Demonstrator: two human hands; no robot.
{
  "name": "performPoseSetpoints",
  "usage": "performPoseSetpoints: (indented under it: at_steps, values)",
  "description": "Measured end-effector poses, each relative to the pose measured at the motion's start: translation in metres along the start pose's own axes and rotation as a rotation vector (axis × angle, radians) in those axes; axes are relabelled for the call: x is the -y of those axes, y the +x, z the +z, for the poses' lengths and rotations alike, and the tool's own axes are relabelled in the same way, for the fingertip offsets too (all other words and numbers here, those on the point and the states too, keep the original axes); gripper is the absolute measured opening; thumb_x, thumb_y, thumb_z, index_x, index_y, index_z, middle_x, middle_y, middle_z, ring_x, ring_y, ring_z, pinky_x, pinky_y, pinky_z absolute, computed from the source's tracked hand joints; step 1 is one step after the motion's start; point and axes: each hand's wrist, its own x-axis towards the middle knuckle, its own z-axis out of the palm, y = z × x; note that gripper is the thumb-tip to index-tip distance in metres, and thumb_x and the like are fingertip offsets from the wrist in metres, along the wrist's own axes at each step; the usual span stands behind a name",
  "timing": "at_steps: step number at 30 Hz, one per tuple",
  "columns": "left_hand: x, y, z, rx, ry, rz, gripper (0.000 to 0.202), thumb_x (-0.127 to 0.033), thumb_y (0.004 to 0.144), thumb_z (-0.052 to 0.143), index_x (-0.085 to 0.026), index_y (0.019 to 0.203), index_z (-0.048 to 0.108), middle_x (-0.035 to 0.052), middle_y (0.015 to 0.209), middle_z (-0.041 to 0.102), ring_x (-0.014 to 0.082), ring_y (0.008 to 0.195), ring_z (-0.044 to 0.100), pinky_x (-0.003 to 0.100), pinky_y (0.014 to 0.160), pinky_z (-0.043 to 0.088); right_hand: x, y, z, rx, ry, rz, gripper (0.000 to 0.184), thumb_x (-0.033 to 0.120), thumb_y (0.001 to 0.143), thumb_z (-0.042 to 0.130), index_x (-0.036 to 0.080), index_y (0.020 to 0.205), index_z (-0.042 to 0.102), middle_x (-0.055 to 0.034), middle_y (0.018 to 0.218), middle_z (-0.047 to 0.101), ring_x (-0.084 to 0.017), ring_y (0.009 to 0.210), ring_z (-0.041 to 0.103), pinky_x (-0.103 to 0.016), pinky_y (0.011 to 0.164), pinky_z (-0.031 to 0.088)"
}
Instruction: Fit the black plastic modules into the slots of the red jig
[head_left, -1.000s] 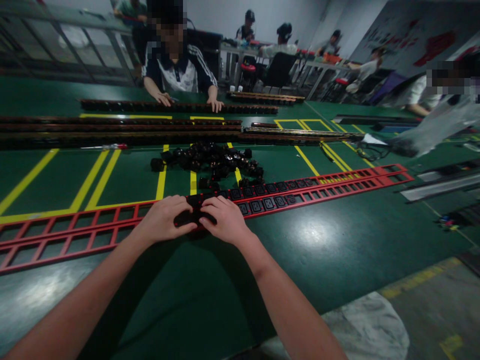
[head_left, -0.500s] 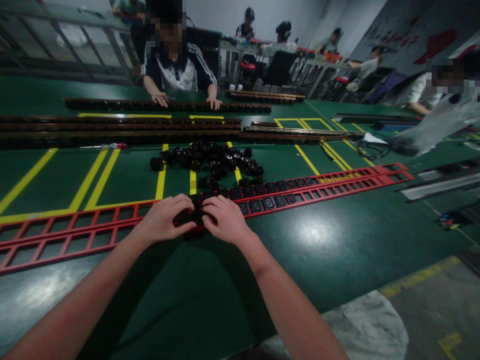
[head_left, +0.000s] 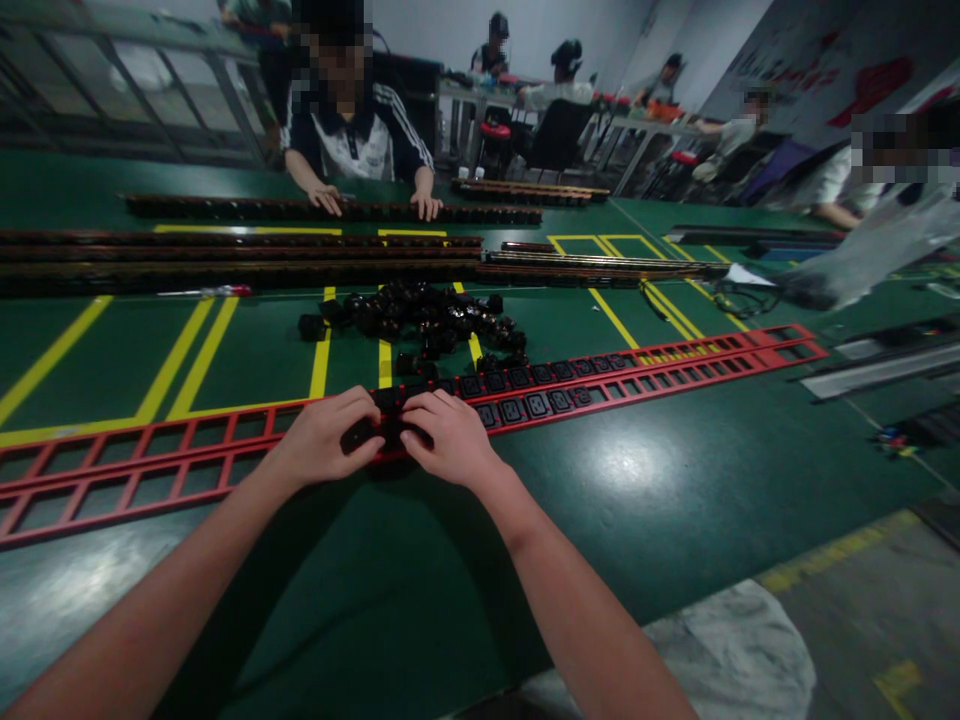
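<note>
A long red slotted frame [head_left: 150,462] lies across the green table in front of me. Black sockets [head_left: 525,405] fill several of its slots to the right of my hands. My left hand [head_left: 326,436] and my right hand [head_left: 448,436] rest side by side on the frame, fingers curled and pressing on a black socket [head_left: 382,432] between them. A pile of loose black sockets [head_left: 420,318] lies just beyond the frame.
Long dark strips [head_left: 240,255] lie further back, with a red-handled screwdriver [head_left: 214,292] beside them. A person across the table has both hands on another strip [head_left: 330,210]. More people sit at the right and behind. Yellow lines mark the table.
Both hands stay on the frame; the left fingers have curled slightly tighter onto the black socket. The person opposite has shifted their strip a little to the left.
</note>
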Motion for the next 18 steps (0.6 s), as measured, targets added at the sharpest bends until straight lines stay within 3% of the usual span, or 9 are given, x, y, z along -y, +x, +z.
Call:
performPoseSetpoints:
  at_steps: [9, 18]
  values:
    - [0.0014, -0.0045, 0.0009, -0.097, 0.049, -0.031, 0.021, -0.033, 0.087, 0.063, -0.021, 0.084, 0.045, 0.0001, 0.082, 0.052, 0.0129, 0.068, 0.053, 0.025, 0.060, 0.041, 0.0010, 0.0008, -0.0008, 0.000, -0.002, 0.007, 0.018, 0.028, 0.097, 0.057, 0.019, 0.104, 0.071, -0.0053, 0.115, 0.070, -0.020, 0.101, 0.058, -0.036, 0.088, 0.049]
    - [-0.0004, -0.0007, 0.0024, 0.010, 0.074, -0.133, 0.027, -0.044, 0.088, 0.059, -0.019, 0.079, 0.054, -0.0001, 0.075, 0.057, 0.0130, 0.065, 0.055, 0.025, 0.060, 0.040, 0.0000, 0.0007, 0.0004, -0.004, 0.000, -0.001, 0.019, 0.028, 0.097, 0.057, 0.019, 0.106, 0.071, -0.0053, 0.115, 0.070, -0.020, 0.101, 0.058, -0.035, 0.088, 0.049]
